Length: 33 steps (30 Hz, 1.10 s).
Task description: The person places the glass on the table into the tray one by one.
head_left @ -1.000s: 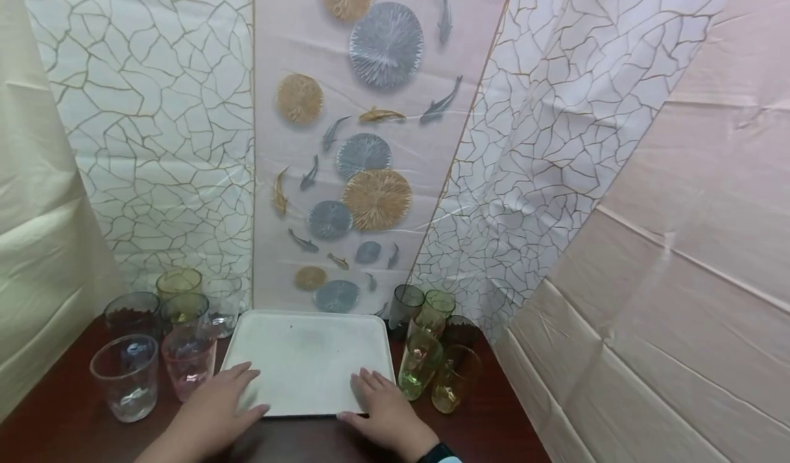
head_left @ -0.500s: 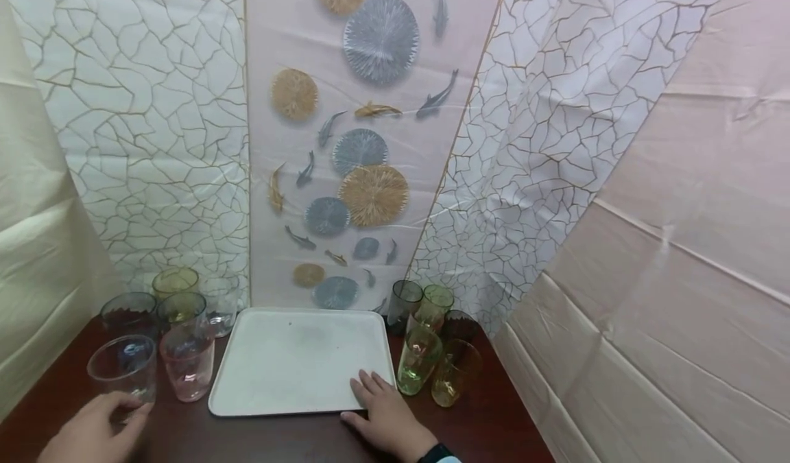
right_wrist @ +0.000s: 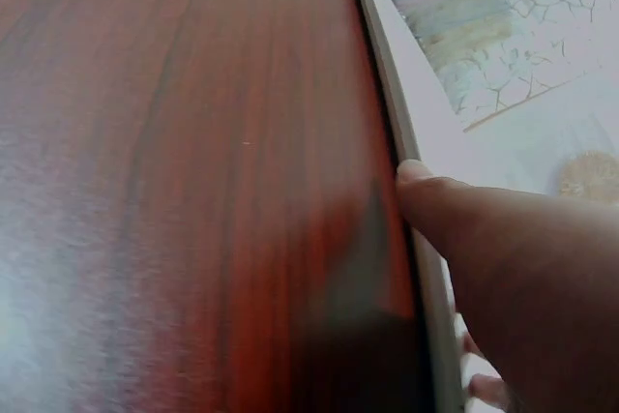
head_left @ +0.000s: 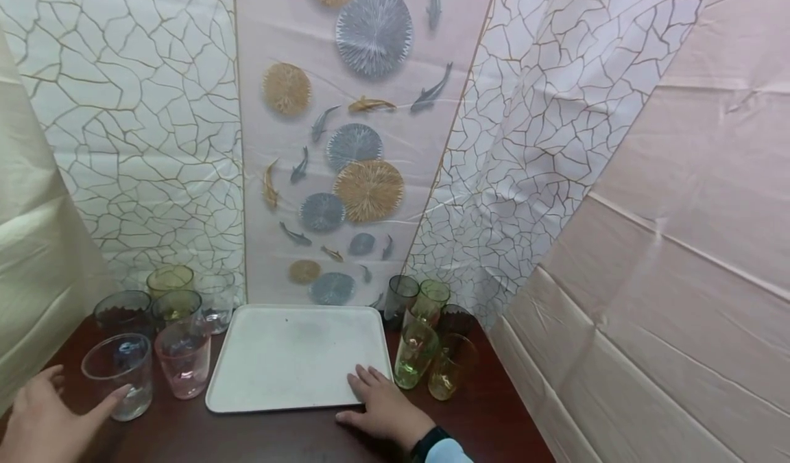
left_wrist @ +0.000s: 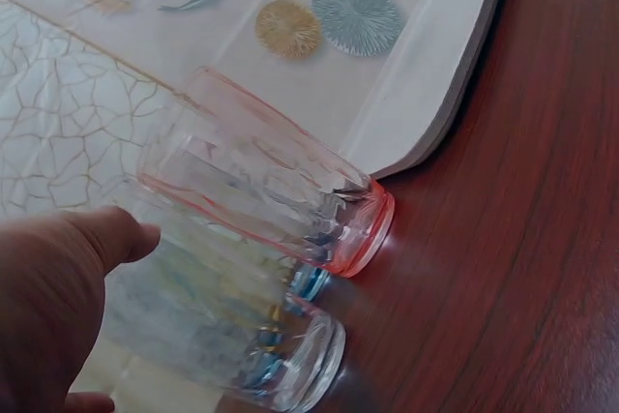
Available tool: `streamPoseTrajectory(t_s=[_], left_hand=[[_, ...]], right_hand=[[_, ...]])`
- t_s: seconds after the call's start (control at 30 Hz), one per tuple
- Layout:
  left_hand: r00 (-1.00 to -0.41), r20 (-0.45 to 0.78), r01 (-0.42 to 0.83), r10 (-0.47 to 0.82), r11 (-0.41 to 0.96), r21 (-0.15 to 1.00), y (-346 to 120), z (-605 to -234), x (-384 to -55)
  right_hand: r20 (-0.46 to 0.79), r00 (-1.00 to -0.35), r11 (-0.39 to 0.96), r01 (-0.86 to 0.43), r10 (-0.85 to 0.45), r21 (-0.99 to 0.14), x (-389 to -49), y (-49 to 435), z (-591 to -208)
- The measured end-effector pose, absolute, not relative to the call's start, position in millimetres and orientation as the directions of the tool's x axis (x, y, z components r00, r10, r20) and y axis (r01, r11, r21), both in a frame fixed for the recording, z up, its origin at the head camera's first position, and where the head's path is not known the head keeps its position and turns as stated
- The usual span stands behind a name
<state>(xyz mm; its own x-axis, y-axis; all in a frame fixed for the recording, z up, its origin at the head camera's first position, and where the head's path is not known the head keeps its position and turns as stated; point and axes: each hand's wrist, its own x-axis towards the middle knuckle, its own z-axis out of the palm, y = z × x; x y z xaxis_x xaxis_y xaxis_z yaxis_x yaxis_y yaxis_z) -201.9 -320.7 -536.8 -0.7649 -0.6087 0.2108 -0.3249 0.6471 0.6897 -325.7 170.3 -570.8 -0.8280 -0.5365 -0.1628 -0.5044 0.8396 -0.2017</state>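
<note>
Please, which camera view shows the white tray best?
The head view: nearly the whole white tray appears, the right hand covering one corner. The left wrist view shows mainly one corner; the right wrist view, a narrow strip.

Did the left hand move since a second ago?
Yes. Judged against the white tray, the left hand went left, away from it, and is now by the clear glass.

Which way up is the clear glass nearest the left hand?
Upright: the clear glass has its wide rim up, base on the table.
</note>
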Motion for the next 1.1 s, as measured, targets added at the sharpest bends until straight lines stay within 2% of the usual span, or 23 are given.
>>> streamPoseTrajectory(t_s=[0.13, 0.4, 0.53, 0.77, 0.93, 1.1], left_hand=[[-0.804, 0.105, -0.371, -0.585, 0.632, 0.68, -323, -541, -214], [-0.836, 0.179, -0.254, -0.519, 0.655, 0.712, -322, -547, -220], [-0.829, 0.165, -0.254, -0.534, 0.622, 0.741, -318, -546, -218], [-0.795, 0.113, -0.326, -0.595, 0.577, 0.749, -306, -542, -201], [-0.83, 0.175, -0.215, -0.53, 0.594, 0.775, -285, -531, -188], [-0.883, 0.263, -0.053, -0.389, 0.638, 0.768, -253, -514, -185]], right_hand=[[-0.226, -0.817, 0.844, -0.482, -0.53, -0.234, -330, 169, -562], [-0.273, -0.808, 0.849, -0.458, -0.522, -0.264, -331, 167, -555], [-0.271, -0.808, 0.848, -0.458, -0.523, -0.268, -331, 167, -555], [-0.272, -0.806, 0.844, -0.457, -0.526, -0.279, -330, 169, -556], [-0.271, -0.808, 0.846, -0.454, -0.524, -0.281, -329, 170, -557], [-0.273, -0.805, 0.843, -0.455, -0.527, -0.286, -330, 170, -556]])
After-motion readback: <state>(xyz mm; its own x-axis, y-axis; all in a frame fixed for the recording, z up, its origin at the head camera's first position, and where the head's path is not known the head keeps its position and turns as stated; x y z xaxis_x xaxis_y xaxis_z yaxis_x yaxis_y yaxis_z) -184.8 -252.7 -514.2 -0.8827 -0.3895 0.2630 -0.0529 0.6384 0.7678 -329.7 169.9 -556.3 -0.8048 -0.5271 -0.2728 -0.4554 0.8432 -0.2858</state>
